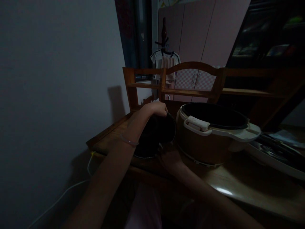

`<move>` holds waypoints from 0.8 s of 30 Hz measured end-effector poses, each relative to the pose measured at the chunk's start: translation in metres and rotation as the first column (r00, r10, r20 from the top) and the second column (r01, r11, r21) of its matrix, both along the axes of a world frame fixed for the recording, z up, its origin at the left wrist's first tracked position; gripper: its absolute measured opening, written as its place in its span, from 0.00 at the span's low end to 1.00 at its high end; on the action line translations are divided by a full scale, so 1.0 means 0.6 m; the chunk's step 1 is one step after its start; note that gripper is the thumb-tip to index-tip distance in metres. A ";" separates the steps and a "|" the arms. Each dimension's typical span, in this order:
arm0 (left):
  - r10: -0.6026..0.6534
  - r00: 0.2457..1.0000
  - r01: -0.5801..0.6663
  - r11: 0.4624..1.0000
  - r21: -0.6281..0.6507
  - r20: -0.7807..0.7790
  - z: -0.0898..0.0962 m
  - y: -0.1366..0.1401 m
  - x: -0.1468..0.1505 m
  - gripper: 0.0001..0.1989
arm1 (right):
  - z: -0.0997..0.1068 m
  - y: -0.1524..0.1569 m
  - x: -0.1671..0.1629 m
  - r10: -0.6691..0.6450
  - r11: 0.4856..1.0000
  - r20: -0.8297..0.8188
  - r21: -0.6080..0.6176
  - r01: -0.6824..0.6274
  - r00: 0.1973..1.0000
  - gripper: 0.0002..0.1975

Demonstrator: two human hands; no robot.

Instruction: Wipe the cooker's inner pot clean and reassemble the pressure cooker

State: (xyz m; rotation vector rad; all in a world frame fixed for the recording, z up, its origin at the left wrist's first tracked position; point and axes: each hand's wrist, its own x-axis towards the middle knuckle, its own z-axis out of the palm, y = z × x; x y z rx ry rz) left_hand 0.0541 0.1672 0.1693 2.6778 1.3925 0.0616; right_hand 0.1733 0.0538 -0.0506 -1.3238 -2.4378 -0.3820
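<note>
A dark, round inner pot (152,135) with a thin pale rim is tilted, its opening facing me, at the left of the wooden desk. My left hand (157,108) bends over its upper rim, fingers wrapped round the edge. On the lower right rim, my right hand (169,156) is closed with its fingertips over the edge; deep shadow hides part of it. Just right of the pot stands an electric cooker body (205,144), brownish with a white collar and handle, its top uncovered and its inside black.
The cooker's lid (278,160) appears to lie upturned at the right of the desk (228,178). A wooden shelf (190,92) rises along the back. A wall (59,79) borders the left, where a white cable (64,192) hangs. The room is dim.
</note>
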 end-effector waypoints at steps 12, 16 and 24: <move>-0.014 0.999 0.015 1.000 -0.025 0.039 0.002 0.027 -0.049 0.19 | 0.049 0.080 0.025 0.091 0.973 -0.007 0.214 -0.087 0.996 0.26; -0.034 0.997 0.038 0.998 -0.057 0.071 0.000 0.040 -0.064 0.21 | 0.060 0.093 0.005 0.046 0.971 0.027 0.233 -0.051 0.999 0.23; -0.036 0.995 0.044 0.995 -0.093 0.090 0.010 0.026 -0.074 0.22 | 0.069 0.070 -0.023 -0.078 0.997 0.109 0.034 0.075 0.991 0.18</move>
